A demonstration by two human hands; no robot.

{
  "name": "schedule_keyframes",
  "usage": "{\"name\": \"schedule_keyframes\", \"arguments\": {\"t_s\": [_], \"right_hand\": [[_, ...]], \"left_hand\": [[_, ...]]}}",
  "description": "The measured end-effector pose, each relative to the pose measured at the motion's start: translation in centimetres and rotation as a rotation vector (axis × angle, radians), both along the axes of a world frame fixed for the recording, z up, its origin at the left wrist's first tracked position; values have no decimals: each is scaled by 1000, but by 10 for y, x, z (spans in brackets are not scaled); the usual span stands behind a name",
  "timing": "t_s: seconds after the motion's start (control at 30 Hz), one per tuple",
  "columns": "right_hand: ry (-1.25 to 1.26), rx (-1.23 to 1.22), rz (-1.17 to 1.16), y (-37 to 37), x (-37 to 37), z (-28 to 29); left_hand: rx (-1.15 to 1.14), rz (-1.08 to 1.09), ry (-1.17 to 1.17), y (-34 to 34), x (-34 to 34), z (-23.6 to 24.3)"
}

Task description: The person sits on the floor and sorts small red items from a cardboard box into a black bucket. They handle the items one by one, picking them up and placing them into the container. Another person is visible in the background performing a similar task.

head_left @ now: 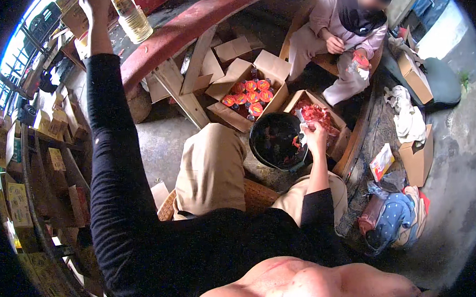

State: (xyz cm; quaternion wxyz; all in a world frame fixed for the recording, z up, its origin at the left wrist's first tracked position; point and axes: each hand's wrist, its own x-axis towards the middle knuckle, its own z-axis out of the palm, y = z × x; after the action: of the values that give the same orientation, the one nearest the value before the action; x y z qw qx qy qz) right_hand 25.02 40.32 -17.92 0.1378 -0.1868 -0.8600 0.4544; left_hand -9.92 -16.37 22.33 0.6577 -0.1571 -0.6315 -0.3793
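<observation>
My left arm stretches far up to the table, where my left hand [95, 6] is partly cut off by the dark top rim; its fingers do not show clearly. A clear ribbed plastic bottle [133, 22] with pale contents stands to the right of that hand. My right hand [316, 138] is closed on a white crumpled cloth [303, 128] at the right rim of a black bucket [257, 150]. Small red scraps lie inside the bucket. Just beyond my right hand is a cardboard box [340, 122] full of red and clear plastic wrappers [318, 114].
An open carton [232, 97] holds several red-lidded containers [252, 96]. Across from me a seated person [345, 30] holds a red item [360, 61]. The red-edged table [170, 42] curves above. Cloths [395, 215] and a carton [417, 158] lie at right; stacked boxes [19, 205] stand left.
</observation>
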Motion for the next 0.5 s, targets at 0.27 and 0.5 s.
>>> {"name": "schedule_keyframes", "arguments": {"t_s": [0.27, 0.5], "right_hand": [[-24, 61, 21, -6, -4, -11], [-31, 96, -44, 7, 4, -9]], "left_hand": [[-454, 395, -605, -77, -50, 11], [-344, 457, -885, -36, -64, -82]]}}
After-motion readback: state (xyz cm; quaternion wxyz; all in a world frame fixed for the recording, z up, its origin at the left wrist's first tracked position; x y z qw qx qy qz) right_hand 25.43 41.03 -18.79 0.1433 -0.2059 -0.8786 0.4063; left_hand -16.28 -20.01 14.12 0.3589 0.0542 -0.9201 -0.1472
